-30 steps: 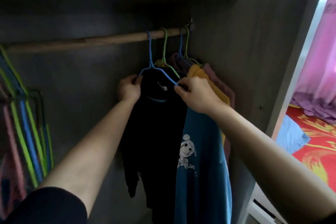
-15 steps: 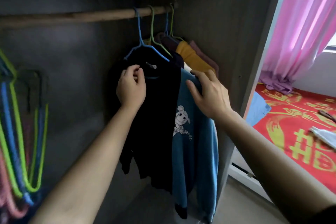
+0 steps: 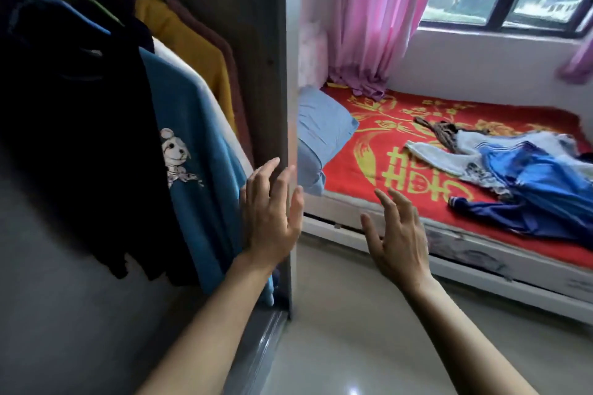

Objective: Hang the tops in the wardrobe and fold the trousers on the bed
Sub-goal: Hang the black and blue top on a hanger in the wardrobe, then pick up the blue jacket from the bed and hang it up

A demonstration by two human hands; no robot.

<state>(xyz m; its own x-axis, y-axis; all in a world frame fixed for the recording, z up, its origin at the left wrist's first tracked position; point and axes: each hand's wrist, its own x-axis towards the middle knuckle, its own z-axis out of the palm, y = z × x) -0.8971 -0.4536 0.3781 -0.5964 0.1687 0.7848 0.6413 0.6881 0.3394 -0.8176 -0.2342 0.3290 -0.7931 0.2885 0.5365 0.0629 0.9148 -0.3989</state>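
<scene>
Spread, empty hands, left [image 3: 271, 218] by wardrobe [image 3: 256, 42], right [image 3: 398, 234] before red-covered bed [image 3: 369, 144]

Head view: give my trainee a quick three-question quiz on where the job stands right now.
1. True or false: the right hand grips a garment.
2. Where is the blue top with the cartoon animal? A: hanging in the wardrobe. B: draped on the window sill. C: dropped on the floor.
3. Fill in: the blue and white clothes lie loose on the ___.
Key: 1 false, its fingers are spread and hold nothing. 2 A. 3 bed.
</scene>
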